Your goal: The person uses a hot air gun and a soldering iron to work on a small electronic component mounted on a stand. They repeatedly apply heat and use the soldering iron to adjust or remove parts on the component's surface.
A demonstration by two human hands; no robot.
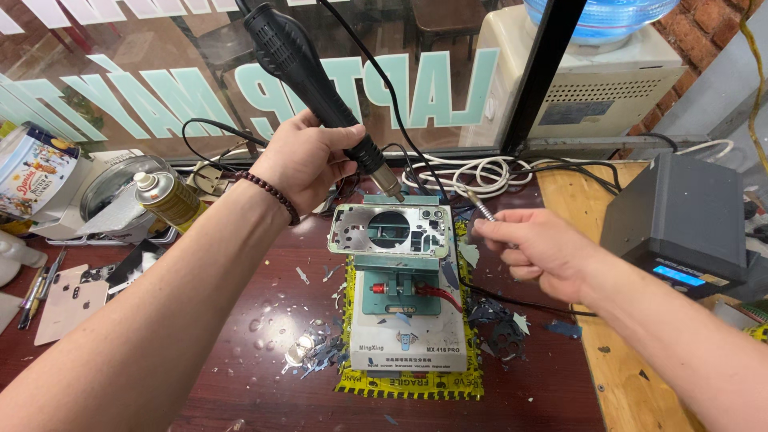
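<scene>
Left hand [300, 160] is gripping the black ribbed hot-air gun [308, 76], fingers closed round its barrel, and is tilting the metal nozzle down to the top edge of the pale green phone back frame [390, 230]. Right hand [532, 252], just right of the frame, is pinching a thin silver metal pick [478, 205], tip pointing up toward the frame's top right corner.

The frame is lying flat, clamped on the green and white fixture block [408, 308], which is sitting on yellow-black tape on the dark red table [240, 352]. Glass shards [316, 348] are lying just left and right of the block.

Risks, as judged: the nozzle dwelling near the frame could scorch it; the pick slipping could gouge it; shards could cut the right wrist.
</scene>
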